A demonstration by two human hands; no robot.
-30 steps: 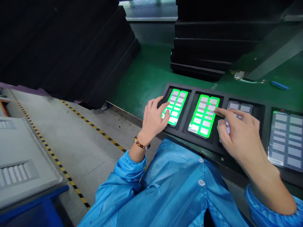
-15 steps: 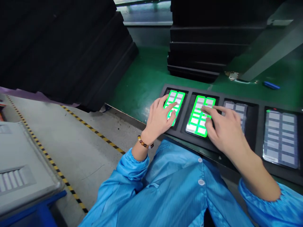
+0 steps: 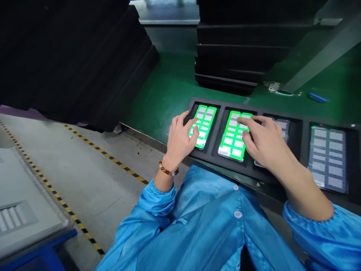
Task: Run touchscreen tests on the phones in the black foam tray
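A black foam tray [image 3: 217, 131] lies along the table's front edge with phones in its recesses. Over the left side of the first phone [image 3: 206, 126] hovers my left hand [image 3: 179, 139], fingers spread and holding nothing. That phone's screen glows with white blocks and bright green lines. The second phone [image 3: 231, 139] shows the same pattern. My right hand [image 3: 266, 143] is open above it, index finger stretched to the upper screen; contact is unclear. Beneath that hand, a third phone [image 3: 284, 127] is partly hidden. A fourth phone [image 3: 328, 160], greyer, sits at right.
Tall stacks of black trays stand at the left [image 3: 70, 64] and at the back [image 3: 225, 56] of the green table [image 3: 166, 86]. A blue pen-like object [image 3: 318, 98] lies near a slanted grey post [image 3: 316, 56]. Yellow-black floor tape [image 3: 107, 151] runs at left.
My left hand has drawn leftward, uncovering more of the first screen. My right index finger points slightly higher on the second screen. The view has shifted a little.
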